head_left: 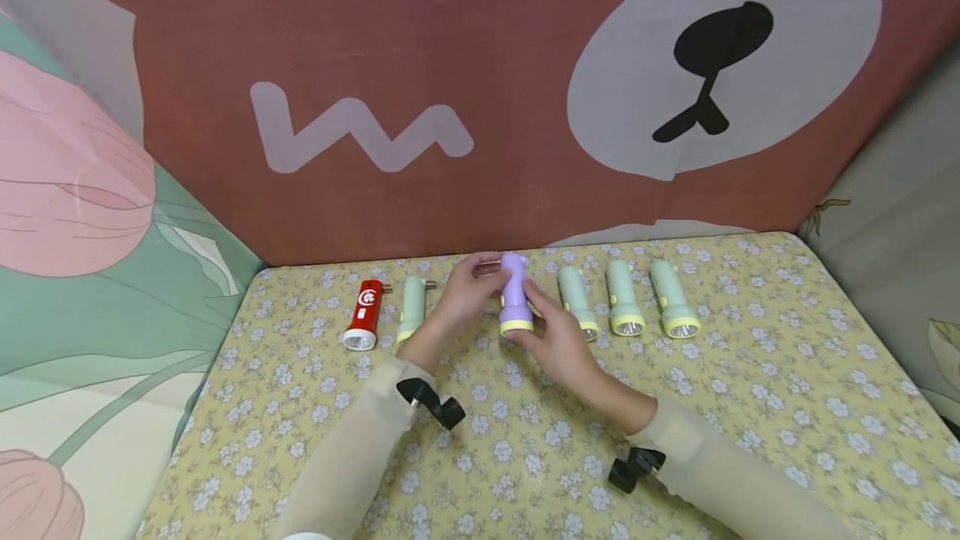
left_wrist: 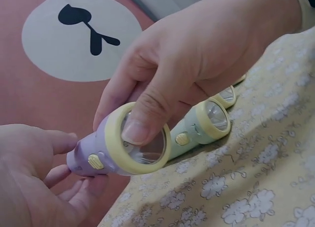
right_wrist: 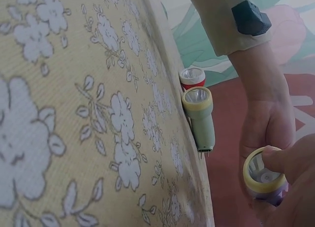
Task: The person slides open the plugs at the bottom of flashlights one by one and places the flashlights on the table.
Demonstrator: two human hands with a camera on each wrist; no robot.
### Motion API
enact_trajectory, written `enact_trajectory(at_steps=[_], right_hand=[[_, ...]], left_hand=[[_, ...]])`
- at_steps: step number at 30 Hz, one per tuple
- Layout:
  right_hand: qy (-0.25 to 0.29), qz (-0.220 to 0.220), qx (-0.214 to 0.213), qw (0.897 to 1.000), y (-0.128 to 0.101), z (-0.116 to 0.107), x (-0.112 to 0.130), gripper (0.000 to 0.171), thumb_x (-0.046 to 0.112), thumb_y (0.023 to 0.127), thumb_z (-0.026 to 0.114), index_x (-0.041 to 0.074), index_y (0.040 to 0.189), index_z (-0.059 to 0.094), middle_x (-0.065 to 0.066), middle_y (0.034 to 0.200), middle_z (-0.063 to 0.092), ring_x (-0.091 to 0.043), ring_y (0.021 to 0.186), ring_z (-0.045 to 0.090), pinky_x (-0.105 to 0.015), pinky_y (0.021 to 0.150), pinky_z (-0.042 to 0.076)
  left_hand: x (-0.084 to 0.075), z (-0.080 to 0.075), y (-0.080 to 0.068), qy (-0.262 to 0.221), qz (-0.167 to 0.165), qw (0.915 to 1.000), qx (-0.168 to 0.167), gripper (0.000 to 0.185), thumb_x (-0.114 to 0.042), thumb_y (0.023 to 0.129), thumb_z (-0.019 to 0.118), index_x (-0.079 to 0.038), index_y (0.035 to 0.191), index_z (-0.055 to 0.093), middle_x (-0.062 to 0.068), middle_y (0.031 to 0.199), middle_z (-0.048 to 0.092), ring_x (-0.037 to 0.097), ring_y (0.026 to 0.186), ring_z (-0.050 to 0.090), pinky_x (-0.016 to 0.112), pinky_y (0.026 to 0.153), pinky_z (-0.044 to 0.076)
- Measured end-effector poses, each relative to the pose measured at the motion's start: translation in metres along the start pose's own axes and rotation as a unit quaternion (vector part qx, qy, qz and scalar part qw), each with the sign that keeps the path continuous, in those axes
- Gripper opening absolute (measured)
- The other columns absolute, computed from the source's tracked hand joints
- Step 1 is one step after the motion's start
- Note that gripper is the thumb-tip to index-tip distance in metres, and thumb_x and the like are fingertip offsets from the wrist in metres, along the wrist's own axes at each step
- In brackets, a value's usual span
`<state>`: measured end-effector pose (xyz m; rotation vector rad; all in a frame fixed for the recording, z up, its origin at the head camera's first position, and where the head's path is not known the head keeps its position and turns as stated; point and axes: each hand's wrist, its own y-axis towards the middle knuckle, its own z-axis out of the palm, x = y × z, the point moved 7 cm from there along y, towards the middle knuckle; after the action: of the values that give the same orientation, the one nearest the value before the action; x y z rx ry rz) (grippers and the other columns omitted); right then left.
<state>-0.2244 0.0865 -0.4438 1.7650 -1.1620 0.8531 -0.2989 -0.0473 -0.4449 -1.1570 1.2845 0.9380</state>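
Observation:
A purple flashlight (head_left: 515, 290) with a pale yellow rim is held between both hands, its lens end toward the person. Fingers of my left hand (head_left: 467, 288) grip its narrow tail end, beside the yellow switch seen in the left wrist view. My right hand (head_left: 561, 340) holds the lens end, with the thumb (left_wrist: 136, 132) across the clear lens. Just right of it lies a green flashlight (head_left: 576, 300). Left of my left hand lie another green flashlight (head_left: 412, 307) and a red one (head_left: 364, 313), both with plug prongs out at the side.
Two more green flashlights, a middle one (head_left: 624, 297) and a far right one (head_left: 673, 297), lie in the row with lenses facing the person. The table has a yellow floral cloth (head_left: 480, 457). A red-brown printed curtain (head_left: 420, 215) rises along the back edge.

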Motion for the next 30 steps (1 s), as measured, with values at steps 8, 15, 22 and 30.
enact_trajectory(at_steps=[8, 15, 22, 30], right_hand=[[0.007, -0.015, 0.003, 1.0, -0.0025, 0.001, 0.0028, 0.082, -0.003, 0.084, 0.079, -0.009, 0.153, 0.033, -0.025, 0.16, 0.03, -0.04, 0.143, 0.039, -0.032, 0.103, 0.049], [0.014, -0.021, 0.003, 1.0, -0.005, 0.0013, 0.0047, 0.084, -0.004, 0.083, 0.08, -0.009, 0.153, 0.034, -0.023, 0.16, 0.03, -0.039, 0.144, 0.038, -0.035, 0.103, 0.05], [0.02, -0.025, 0.002, 0.999, -0.0032, 0.0009, 0.0038, 0.085, -0.005, 0.082, 0.08, -0.007, 0.154, 0.035, -0.024, 0.16, 0.032, -0.04, 0.142, 0.041, -0.038, 0.102, 0.051], [0.046, -0.019, 0.007, 0.999, -0.0024, 0.0017, -0.0001, 0.085, -0.005, 0.084, 0.079, -0.003, 0.156, 0.033, -0.022, 0.16, 0.034, -0.041, 0.141, 0.042, -0.042, 0.103, 0.051]], left_hand=[[-0.0013, -0.002, -0.0009, -0.02, -0.019, 0.9996, -0.009, 0.039, -0.01, 0.1, 0.066, 0.001, 0.135, 0.054, 0.024, 0.129, 0.063, 0.035, 0.113, 0.065, 0.051, 0.098, 0.054], [-0.0045, -0.0034, -0.0028, -0.026, -0.011, 0.9995, -0.011, 0.037, -0.007, 0.099, 0.067, 0.001, 0.132, 0.054, 0.025, 0.127, 0.063, 0.034, 0.11, 0.066, 0.053, 0.095, 0.055], [-0.0062, -0.0046, -0.0033, -0.036, -0.009, 0.9992, -0.016, 0.038, -0.007, 0.098, 0.067, 0.001, 0.133, 0.054, 0.025, 0.128, 0.063, 0.036, 0.112, 0.066, 0.053, 0.094, 0.056], [-0.0051, -0.006, -0.0026, -0.054, -0.016, 0.998, -0.029, 0.037, -0.007, 0.097, 0.068, 0.0, 0.131, 0.055, 0.024, 0.127, 0.063, 0.035, 0.11, 0.066, 0.052, 0.094, 0.056]])
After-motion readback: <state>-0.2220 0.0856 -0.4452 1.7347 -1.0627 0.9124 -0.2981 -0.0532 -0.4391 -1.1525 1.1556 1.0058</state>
